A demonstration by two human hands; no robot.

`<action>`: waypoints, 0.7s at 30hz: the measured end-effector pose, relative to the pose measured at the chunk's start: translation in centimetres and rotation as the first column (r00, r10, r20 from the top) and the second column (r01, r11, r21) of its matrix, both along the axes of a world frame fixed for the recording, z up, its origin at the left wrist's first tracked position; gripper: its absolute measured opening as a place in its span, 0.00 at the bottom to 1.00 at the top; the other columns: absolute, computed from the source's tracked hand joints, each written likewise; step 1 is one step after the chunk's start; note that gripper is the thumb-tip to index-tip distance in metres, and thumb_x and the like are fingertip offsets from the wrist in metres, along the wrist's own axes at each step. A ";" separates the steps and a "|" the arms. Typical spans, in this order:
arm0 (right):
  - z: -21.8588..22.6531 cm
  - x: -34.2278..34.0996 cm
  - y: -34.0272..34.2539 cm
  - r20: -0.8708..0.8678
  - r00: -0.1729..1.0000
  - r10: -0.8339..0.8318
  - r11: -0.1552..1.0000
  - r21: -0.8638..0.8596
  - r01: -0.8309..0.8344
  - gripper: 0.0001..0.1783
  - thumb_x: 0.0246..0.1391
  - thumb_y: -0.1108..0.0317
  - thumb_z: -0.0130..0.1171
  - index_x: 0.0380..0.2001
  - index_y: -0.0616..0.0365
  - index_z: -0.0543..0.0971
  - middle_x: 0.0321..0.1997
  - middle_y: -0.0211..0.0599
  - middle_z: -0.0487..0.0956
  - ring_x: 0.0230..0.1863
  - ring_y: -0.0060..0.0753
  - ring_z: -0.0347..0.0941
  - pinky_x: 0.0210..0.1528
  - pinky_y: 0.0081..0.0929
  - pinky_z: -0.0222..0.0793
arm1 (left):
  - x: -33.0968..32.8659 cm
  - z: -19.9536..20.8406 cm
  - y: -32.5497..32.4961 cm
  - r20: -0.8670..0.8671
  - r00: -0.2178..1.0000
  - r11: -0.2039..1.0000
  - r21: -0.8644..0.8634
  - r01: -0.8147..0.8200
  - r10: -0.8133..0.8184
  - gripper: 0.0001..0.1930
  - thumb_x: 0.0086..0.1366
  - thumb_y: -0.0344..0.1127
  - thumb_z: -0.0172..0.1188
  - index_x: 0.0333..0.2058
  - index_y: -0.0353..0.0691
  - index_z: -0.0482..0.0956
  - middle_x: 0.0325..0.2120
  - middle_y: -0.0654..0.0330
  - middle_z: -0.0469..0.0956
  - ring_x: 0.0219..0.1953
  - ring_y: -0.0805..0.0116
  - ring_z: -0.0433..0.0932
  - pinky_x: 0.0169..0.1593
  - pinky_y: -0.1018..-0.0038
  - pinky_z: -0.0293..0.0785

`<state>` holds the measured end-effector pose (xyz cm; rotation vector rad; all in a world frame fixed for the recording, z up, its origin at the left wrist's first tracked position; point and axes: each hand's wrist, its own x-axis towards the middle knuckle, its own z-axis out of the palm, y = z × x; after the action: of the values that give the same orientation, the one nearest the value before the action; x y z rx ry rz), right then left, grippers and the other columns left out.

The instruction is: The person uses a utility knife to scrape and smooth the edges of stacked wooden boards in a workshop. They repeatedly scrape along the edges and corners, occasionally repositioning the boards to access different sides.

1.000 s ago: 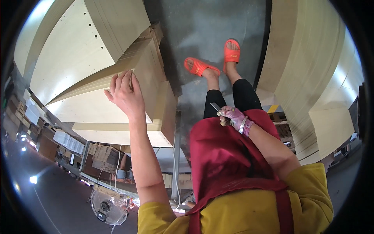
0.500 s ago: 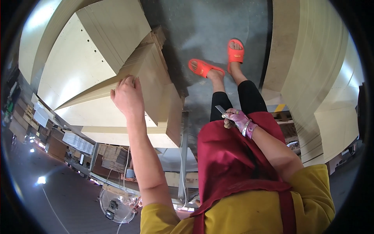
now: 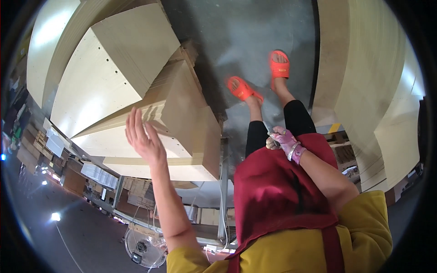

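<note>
My left hand point(image 3: 144, 140) is bare, its fingers stretched out and a little apart, holding nothing. It hovers over or rests lightly against the near edge of a stack of pale wooden boards point(image 3: 177, 100); contact is hard to make out. Tilted on that stack lies another pile of boards point(image 3: 98, 86), with a row of small drilled holes along its upper face. In a pink and purple work glove, my right hand point(image 3: 287, 142) is closed in front of the dark red apron point(image 3: 277, 186). A flat grey metal tool point(image 3: 267, 127) sticks out of its fingers, seen nearly edge-on.
Tall stacks of board point(image 3: 373, 91) rise on my right, and more curved boards point(image 3: 50, 50) stand at the far left. Grey floor point(image 3: 241, 27) runs between them under my orange slippers point(image 3: 279, 64). A round fan point(image 3: 143, 245) and a metal frame point(image 3: 223, 195) are at the lower left.
My left hand has come off the boards' edge toward me, and its curled fingers have straightened. My right hand has turned the metal tool more upright. My feet have shifted slightly in view.
</note>
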<state>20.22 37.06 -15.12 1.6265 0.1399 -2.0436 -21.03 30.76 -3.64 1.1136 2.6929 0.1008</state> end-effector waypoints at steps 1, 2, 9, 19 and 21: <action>1.3 -2.0 1.6 0.012 0.998 0.054 0.991 0.119 -0.055 0.05 0.58 0.75 0.45 0.27 0.57 0.64 0.21 0.33 0.70 0.20 0.23 0.66 0.20 0.20 0.63 | -0.6 0.3 -1.7 -0.009 1.000 1.000 -0.020 0.021 -0.022 0.19 0.64 0.35 0.47 0.54 0.40 0.69 0.55 0.53 0.68 0.60 0.51 0.62 0.63 0.58 0.52; 0.5 -2.2 1.7 -0.026 0.999 -0.022 0.992 0.126 0.026 0.04 0.57 0.74 0.45 0.28 0.57 0.66 0.22 0.33 0.71 0.20 0.23 0.68 0.19 0.19 0.63 | -1.2 0.2 -2.9 -0.022 0.997 0.996 -0.058 0.073 -0.074 0.21 0.64 0.36 0.46 0.55 0.40 0.68 0.57 0.53 0.66 0.60 0.51 0.60 0.63 0.58 0.51; -13.4 -14.7 4.0 -0.621 0.746 -0.240 0.839 0.254 0.481 0.05 0.55 0.71 0.50 0.34 0.60 0.71 0.23 0.28 0.71 0.22 0.17 0.67 0.21 0.18 0.63 | -3.2 -4.2 -6.0 -0.028 0.964 0.962 0.067 0.264 -0.263 0.24 0.59 0.46 0.40 0.50 0.39 0.69 0.47 0.53 0.70 0.55 0.52 0.62 0.62 0.55 0.43; -1.2 -28.6 -1.2 -0.551 0.739 -0.388 0.789 0.216 0.575 0.08 0.59 0.66 0.47 0.34 0.60 0.69 0.21 0.25 0.65 0.21 0.15 0.60 0.24 0.15 0.60 | 0.3 -2.2 -7.4 -0.054 0.923 0.895 0.270 -0.354 0.382 0.29 0.68 0.51 0.34 0.58 0.35 0.60 0.59 0.48 0.58 0.64 0.52 0.52 0.65 0.54 0.44; -3.4 -28.0 0.4 -0.622 0.756 -0.204 0.819 0.314 0.480 0.10 0.57 0.64 0.51 0.30 0.60 0.70 0.21 0.26 0.67 0.22 0.17 0.62 0.24 0.19 0.60 | 4.3 0.6 -12.4 0.341 0.649 0.539 0.367 -0.758 0.680 0.27 0.71 0.47 0.35 0.61 0.36 0.52 0.61 0.48 0.54 0.65 0.54 0.51 0.66 0.52 0.47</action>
<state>-7.80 37.42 -18.53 1.2880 0.6110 -2.9382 -16.74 18.35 -3.08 -0.0631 2.8424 1.0070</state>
